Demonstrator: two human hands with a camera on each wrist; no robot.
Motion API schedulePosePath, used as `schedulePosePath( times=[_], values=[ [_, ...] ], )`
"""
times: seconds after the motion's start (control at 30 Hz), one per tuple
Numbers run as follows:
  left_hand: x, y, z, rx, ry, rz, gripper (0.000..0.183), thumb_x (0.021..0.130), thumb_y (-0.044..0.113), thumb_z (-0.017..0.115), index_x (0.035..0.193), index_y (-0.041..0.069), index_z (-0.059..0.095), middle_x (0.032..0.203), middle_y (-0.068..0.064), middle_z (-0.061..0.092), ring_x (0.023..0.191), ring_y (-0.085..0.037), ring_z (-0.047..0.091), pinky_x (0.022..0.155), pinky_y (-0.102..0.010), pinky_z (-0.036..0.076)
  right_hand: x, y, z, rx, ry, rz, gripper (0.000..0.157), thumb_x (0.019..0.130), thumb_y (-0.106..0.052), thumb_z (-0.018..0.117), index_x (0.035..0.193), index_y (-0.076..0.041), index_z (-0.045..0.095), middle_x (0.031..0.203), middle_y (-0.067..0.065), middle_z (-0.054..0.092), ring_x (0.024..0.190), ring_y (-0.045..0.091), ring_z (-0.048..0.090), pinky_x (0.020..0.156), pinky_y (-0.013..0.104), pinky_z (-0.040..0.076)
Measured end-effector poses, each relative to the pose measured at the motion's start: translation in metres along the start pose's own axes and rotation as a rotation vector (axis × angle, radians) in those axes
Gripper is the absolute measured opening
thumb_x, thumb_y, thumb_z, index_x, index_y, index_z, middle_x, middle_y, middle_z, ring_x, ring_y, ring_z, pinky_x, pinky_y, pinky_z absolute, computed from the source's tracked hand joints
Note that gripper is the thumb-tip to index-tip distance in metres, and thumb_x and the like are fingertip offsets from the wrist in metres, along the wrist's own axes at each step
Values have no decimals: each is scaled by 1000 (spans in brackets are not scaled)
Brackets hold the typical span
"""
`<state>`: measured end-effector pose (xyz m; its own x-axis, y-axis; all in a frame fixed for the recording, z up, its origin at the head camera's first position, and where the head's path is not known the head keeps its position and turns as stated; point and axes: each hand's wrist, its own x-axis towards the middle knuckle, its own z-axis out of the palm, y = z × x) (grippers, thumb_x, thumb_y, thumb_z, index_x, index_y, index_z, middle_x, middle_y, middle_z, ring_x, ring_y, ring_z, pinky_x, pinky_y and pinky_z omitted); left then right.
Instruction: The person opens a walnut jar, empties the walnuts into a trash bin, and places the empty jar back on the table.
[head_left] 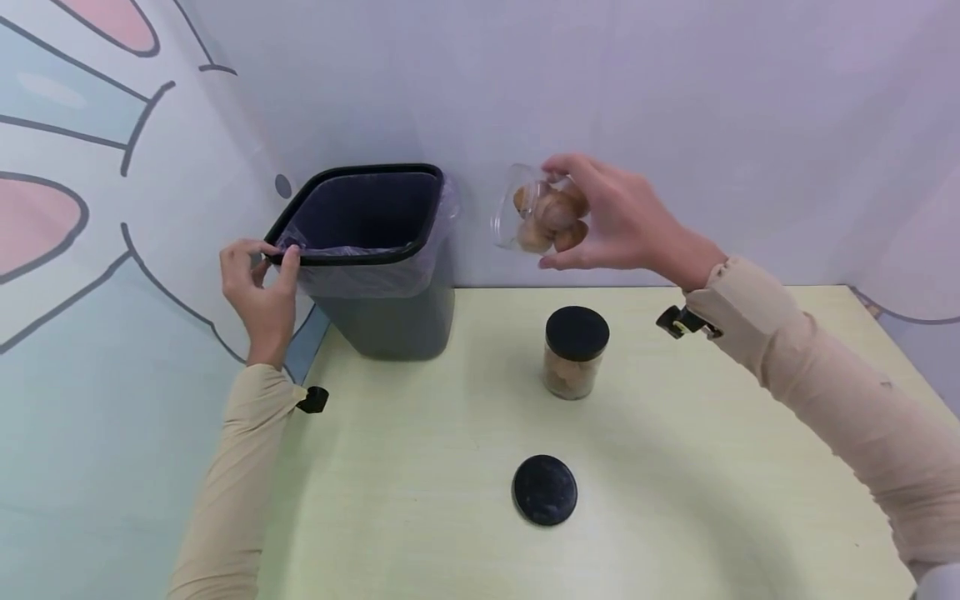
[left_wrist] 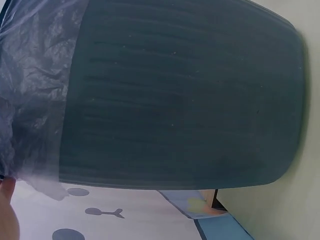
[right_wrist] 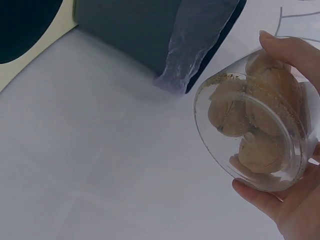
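Observation:
My left hand [head_left: 258,292] pinches the near left corner of the black rim of a grey trash bin [head_left: 401,321]. A clear plastic bag [head_left: 420,279] lines the bin and folds over its rim. To the right of the bin, my right hand [head_left: 618,217] grips a clear jar [head_left: 504,218] in the air, thumb and fingers on either side. The jar is tipped on its side, its left end toward the bin. Several brown walnuts [right_wrist: 270,100] lie inside it, with crumbs along its wall in the right wrist view.
A second jar [head_left: 570,375] with a black lid [head_left: 577,332] stands on the pale table [head_left: 420,467], holding something light brown. Closer to me lies a loose round black lid [head_left: 545,490]. White cloth [head_left: 712,100] hangs behind, and a cartoon-printed sheet [head_left: 112,350] covers the left side.

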<state>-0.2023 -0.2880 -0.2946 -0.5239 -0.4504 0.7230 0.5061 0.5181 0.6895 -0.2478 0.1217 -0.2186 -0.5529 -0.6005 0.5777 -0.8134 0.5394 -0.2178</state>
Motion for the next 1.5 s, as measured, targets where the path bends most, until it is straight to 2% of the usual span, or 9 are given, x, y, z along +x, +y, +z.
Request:
schedulePosePath(
  times=[0.33, 0.5, 0.87, 1.2, 1.5],
  values=[
    [-7, -2, 6, -20, 17, 5, 29, 85, 17, 68, 94, -9, 57, 103, 3, 49, 100, -14, 47, 91, -32, 46, 10, 3, 3, -17, -19, 17, 92, 56, -42, 88, 129, -7, 44, 110, 9, 60, 87, 22, 57, 70, 41, 46],
    [-8, -1, 5, 12, 7, 39, 30, 86, 16, 66, 95, -11, 56, 104, 0, 50, 100, -15, 48, 91, -34, 47, 17, 2, 6, -25, -30, 21, 91, 58, -43, 87, 129, -7, 44, 112, 8, 59, 89, 21, 58, 71, 41, 46],
    [-2, -4, -2, 26, 16, 74, 33, 85, 14, 66, 97, -15, 55, 102, 2, 50, 98, -15, 50, 89, -34, 49, 41, -2, 18, -41, -70, 39, 89, 60, -46, 84, 130, -9, 42, 116, 6, 56, 93, 20, 54, 74, 42, 46],
    [-1, -13, -1, 0, 9, 120, 32, 85, 14, 66, 95, -15, 56, 102, 2, 50, 96, -17, 51, 88, -33, 49, 52, -4, 25, -24, -95, 49, 88, 60, -45, 84, 130, -10, 43, 115, 4, 56, 92, 20, 54, 75, 42, 45],
    [0, -13, -2, 19, 2, 121, 32, 85, 14, 65, 96, -14, 56, 102, 2, 50, 97, -16, 50, 88, -32, 50, 63, -9, 29, -40, -111, 54, 89, 60, -44, 83, 131, -11, 41, 117, 5, 55, 92, 20, 54, 75, 43, 45]
  ],
)
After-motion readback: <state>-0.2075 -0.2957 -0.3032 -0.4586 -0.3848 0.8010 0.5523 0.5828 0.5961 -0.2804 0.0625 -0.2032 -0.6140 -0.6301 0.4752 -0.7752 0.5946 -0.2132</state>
